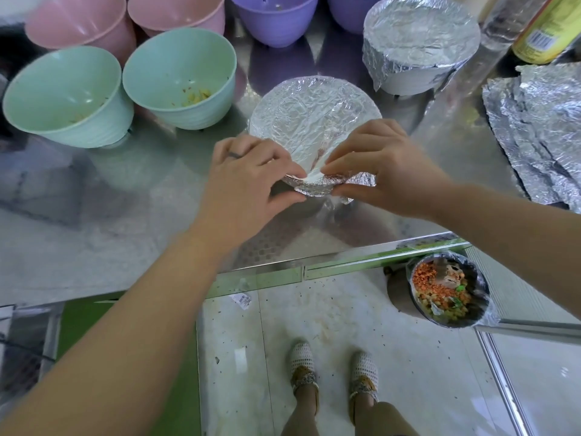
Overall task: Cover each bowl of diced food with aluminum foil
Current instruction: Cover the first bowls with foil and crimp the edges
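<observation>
A bowl wrapped in crinkled aluminum foil point(311, 121) stands in the middle of the steel table. My left hand point(248, 174) and my right hand point(383, 168) both pinch the foil at the bowl's near rim, fingertips almost meeting. A second foil-covered white bowl point(418, 42) stands behind it to the right. Loose foil sheets point(540, 136) lie at the right edge. Two green bowls point(63, 96) point(179, 77) with food scraps stand uncovered at the left.
Pink bowls point(81, 23) and purple bowls point(273, 17) line the back. A yellow-labelled bottle point(547, 29) stands at back right. Below the table's front edge point(283, 262), a bin of diced food waste point(446, 291) sits on the floor beside my feet.
</observation>
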{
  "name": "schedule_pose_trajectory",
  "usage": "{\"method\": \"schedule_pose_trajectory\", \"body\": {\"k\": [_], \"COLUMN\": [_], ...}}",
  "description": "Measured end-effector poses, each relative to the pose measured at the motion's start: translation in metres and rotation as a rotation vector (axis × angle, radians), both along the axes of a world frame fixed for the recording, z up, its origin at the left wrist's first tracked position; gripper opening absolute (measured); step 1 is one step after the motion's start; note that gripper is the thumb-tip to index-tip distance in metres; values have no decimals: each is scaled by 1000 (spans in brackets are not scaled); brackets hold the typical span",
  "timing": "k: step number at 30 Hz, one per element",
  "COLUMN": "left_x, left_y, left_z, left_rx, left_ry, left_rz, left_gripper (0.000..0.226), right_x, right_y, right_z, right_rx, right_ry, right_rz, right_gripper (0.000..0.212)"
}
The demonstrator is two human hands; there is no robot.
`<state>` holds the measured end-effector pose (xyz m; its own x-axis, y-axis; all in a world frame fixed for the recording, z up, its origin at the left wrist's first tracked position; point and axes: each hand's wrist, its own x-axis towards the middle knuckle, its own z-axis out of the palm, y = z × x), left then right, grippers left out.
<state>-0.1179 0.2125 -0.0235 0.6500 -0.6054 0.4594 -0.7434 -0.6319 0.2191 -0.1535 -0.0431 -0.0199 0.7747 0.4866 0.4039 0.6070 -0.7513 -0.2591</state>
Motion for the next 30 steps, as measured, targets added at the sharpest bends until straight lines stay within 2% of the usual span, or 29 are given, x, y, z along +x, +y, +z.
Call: {"method": "schedule_pose_trajectory", "body": {"k": [4,8,11,16,25,30], "left_x": [-5,-2,-2,-1,0,1], "left_y": [-9,-9,-10,-12,-13,-12], "left_z": [-4,-5,-4,-5,-5,-6], "left_rx": [-59,-68,-57,-59,-72,-76], "left_ry": [3,-9,-7,0,32,38], "left_rz": [19,10,3,-5,-11,-12], "left_gripper": [18,18,19,19,20,24], "right_x": [2,6,10,17,15,15], "right_y": [3,-2,0,6,11,13], "right_z": [4,11,13,10,6,-1], "right_rx": [-44,-173,-230,-228,-184,-123], "right_ry": [33,31,0,-64,-157,-232], "right_rz": [43,123,152,170,173,231], "right_gripper": [28,39,37,21,29,18]}}
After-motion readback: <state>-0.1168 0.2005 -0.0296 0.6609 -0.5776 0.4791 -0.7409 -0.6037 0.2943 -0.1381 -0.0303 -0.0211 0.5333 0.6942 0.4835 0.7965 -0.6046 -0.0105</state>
